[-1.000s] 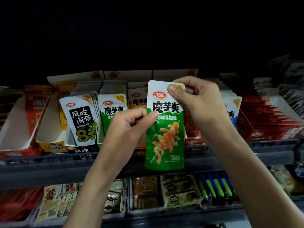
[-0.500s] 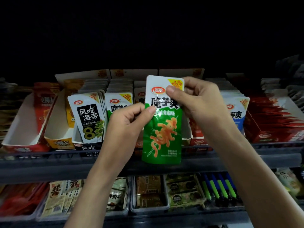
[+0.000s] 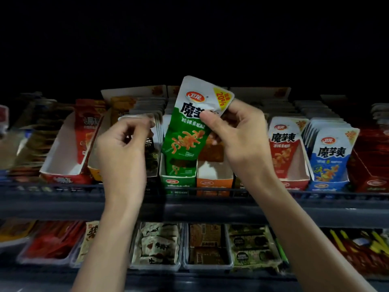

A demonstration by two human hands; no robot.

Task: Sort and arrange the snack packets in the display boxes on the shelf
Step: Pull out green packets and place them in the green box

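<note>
My right hand (image 3: 242, 140) pinches the upper right corner of a green and white snack packet (image 3: 185, 140). The packet tilts to the right, and its lower end sits in the green display box (image 3: 176, 182) in front of another green packet. My left hand (image 3: 122, 150) is off the packet, to its left. Its fingers are loosely curled in front of the black and white seaweed packets (image 3: 151, 152), fingertips near their top edges.
An orange box (image 3: 214, 182) stands right of the green one, then red packets (image 3: 282, 148) and blue packets (image 3: 330, 157). At the left stands a white and red box (image 3: 63, 161). A dark shelf rail (image 3: 189, 207) runs along the front. Trays of snacks (image 3: 155, 245) fill the lower shelf.
My left hand has let go of the green packet and moved left. My right hand has lifted and tilted the packet and set its lower end into the green box.
</note>
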